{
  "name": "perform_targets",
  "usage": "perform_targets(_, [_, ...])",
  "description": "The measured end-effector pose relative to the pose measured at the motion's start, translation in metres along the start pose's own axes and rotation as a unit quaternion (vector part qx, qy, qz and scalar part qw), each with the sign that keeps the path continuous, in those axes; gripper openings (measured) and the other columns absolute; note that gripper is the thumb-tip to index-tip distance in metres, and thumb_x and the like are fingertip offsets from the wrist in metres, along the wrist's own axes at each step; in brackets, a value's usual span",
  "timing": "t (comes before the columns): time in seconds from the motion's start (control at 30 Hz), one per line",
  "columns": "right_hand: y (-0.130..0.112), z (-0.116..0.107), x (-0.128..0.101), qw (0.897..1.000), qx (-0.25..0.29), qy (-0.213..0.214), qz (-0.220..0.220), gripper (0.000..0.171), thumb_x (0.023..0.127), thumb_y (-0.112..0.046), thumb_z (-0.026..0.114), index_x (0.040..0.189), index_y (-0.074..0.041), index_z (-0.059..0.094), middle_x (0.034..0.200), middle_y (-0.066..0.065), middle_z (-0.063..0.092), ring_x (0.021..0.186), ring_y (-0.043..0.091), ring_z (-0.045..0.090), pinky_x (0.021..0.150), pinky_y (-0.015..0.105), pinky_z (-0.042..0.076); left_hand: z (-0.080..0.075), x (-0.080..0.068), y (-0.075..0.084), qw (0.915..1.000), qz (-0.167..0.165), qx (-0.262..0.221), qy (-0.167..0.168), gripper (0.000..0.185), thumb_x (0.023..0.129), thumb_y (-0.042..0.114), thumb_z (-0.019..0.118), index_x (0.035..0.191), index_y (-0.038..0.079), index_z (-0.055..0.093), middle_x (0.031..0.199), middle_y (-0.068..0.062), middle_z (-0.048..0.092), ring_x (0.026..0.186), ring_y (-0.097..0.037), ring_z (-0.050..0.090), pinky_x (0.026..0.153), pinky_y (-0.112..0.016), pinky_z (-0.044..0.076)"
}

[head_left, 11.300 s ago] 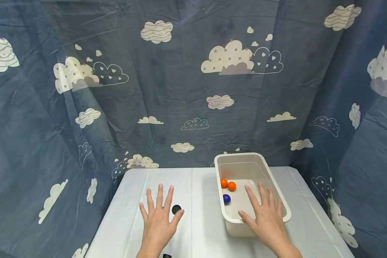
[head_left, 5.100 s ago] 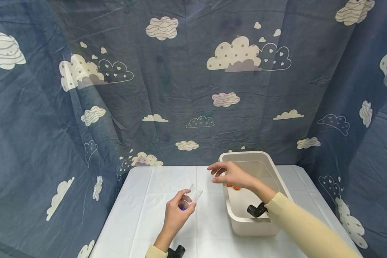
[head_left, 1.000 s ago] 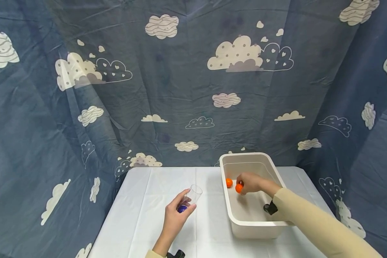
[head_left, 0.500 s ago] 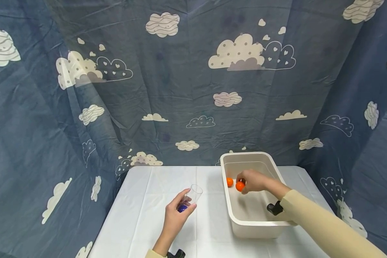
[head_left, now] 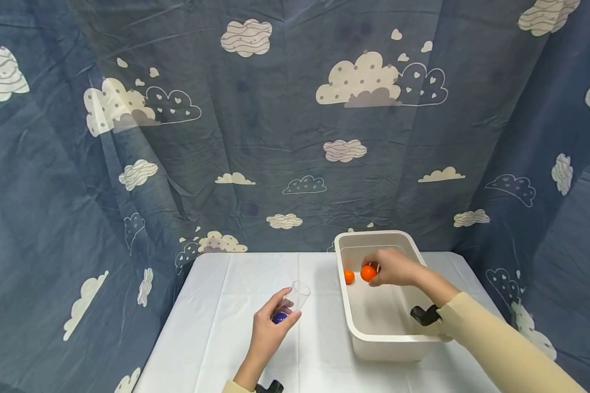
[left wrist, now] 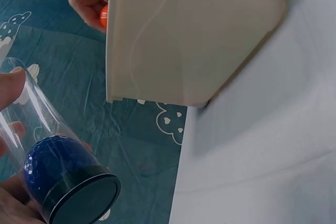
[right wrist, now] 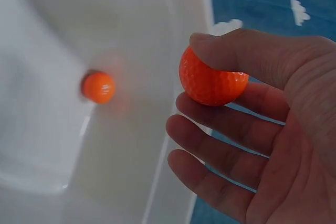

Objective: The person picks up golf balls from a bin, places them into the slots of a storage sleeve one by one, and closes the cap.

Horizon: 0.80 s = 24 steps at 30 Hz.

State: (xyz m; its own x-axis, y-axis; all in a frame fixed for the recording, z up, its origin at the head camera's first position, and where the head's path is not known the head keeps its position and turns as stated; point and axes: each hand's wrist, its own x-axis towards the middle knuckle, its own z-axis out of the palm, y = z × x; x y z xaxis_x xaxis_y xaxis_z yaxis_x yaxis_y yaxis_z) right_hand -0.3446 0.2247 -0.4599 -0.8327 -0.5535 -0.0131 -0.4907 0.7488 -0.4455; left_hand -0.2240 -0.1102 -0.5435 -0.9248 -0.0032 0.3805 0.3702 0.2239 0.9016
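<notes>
My left hand (head_left: 267, 330) holds a clear plastic tube (left wrist: 39, 111) tilted, its round mouth up and to the right. Inside, at the dark-capped bottom end, sits a blue golf ball (left wrist: 55, 163). Between thumb and fingers, my right hand (head_left: 395, 267) pinches an orange golf ball (right wrist: 212, 80), raised above the floor of the off-white bin (head_left: 383, 339). A second orange golf ball (right wrist: 98, 87) lies in the bin by its left wall. Parts of the tube are hidden behind the left fingers.
The bin stands on the right half of a table with a white cloth (head_left: 216, 305). A dark blue curtain (head_left: 255, 125) with cloud prints hangs behind and at both sides. Black wrist cameras (head_left: 425, 315) are strapped on both wrists.
My right hand has lifted the orange golf ball up from the bin's floor. The left hand has stayed nearly still with the tube. Earlier, the blue ball lay in the bin.
</notes>
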Motion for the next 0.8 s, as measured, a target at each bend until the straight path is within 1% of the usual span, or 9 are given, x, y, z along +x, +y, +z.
perform_targets(0.13, [-0.007,-0.008,-0.006,1.0,0.0,0.027,0.002,0.031,0.074,-0.011,0.087,0.102,-0.012,0.073,0.088,-0.002,0.067,0.075,0.014,0.058,0.072,0.034,0.051,0.0,-0.001,0.007,1.0,0.002,-0.006,-0.001,0.052,0.083,0.005,0.082,0.132,0.008,0.064,0.1,-0.01,0.07,0.089,-0.037,0.069,0.08,-0.053,0.056])
perform_targets(0.33, [-0.02,-0.01,-0.015,0.997,0.017,0.069,0.0,0.032,0.077,-0.019,0.086,0.106,-0.014,0.073,0.086,-0.006,0.067,0.075,0.013,0.059,0.071,0.034,0.05,0.001,-0.002,0.01,0.9999,0.006,0.009,0.003,0.053,0.083,0.005,0.082,0.132,0.008,0.064,0.098,-0.006,0.069,0.089,-0.029,0.07,0.079,-0.043,0.058])
perform_targets(0.43, [-0.032,-0.009,-0.021,0.995,0.033,0.09,-0.002,0.028,0.078,-0.02,0.085,0.103,-0.017,0.073,0.083,-0.008,0.066,0.074,0.013,0.06,0.07,0.033,0.05,0.003,-0.004,0.012,1.0,-0.001,0.008,0.0,0.053,0.083,0.006,0.082,0.133,0.01,0.064,0.099,-0.007,0.069,0.088,-0.028,0.07,0.078,-0.044,0.058])
perform_targets(0.53, [-0.044,-0.006,-0.027,0.992,0.056,0.11,-0.004,0.027,0.078,-0.019,0.084,0.103,-0.019,0.072,0.083,-0.009,0.066,0.075,0.012,0.062,0.07,0.032,0.051,0.006,-0.005,0.014,0.9999,-0.009,0.006,-0.004,0.052,0.084,0.006,0.082,0.133,0.01,0.064,0.099,-0.01,0.069,0.089,-0.03,0.07,0.078,-0.048,0.057])
perform_targets(0.6, [-0.051,-0.003,-0.029,0.99,0.072,0.125,-0.001,0.029,0.078,-0.019,0.085,0.105,-0.021,0.073,0.085,-0.01,0.067,0.077,0.011,0.063,0.071,0.031,0.052,0.007,-0.006,0.014,0.9999,-0.013,0.008,-0.008,0.052,0.084,0.007,0.082,0.133,0.01,0.064,0.1,-0.01,0.069,0.089,-0.031,0.069,0.078,-0.046,0.058])
perform_targets(0.63, [-0.055,-0.002,-0.031,0.988,0.084,0.133,-0.002,0.03,0.078,-0.019,0.085,0.106,-0.021,0.073,0.087,-0.009,0.067,0.079,0.012,0.064,0.072,0.031,0.053,0.008,-0.006,0.014,0.9998,-0.016,0.01,-0.007,0.052,0.084,0.007,0.082,0.132,0.012,0.064,0.099,-0.008,0.069,0.09,-0.031,0.069,0.078,-0.043,0.058])
perform_targets(0.7, [-0.063,0.004,-0.032,0.983,0.108,0.15,-0.005,0.033,0.079,-0.019,0.085,0.109,-0.021,0.072,0.089,-0.009,0.068,0.081,0.012,0.065,0.074,0.033,0.055,0.009,-0.006,0.014,0.9996,-0.022,0.014,-0.007,0.052,0.084,0.007,0.082,0.132,0.012,0.064,0.099,-0.009,0.069,0.09,-0.031,0.069,0.077,-0.038,0.058])
perform_targets(0.8, [-0.076,0.016,-0.035,0.972,0.156,0.175,-0.011,0.036,0.079,-0.02,0.086,0.112,-0.02,0.072,0.093,-0.008,0.07,0.083,0.014,0.066,0.076,0.034,0.056,0.011,-0.008,0.014,0.9995,-0.026,0.02,-0.001,0.052,0.083,0.006,0.082,0.132,0.015,0.064,0.099,-0.008,0.069,0.089,-0.03,0.068,0.076,-0.033,0.057])
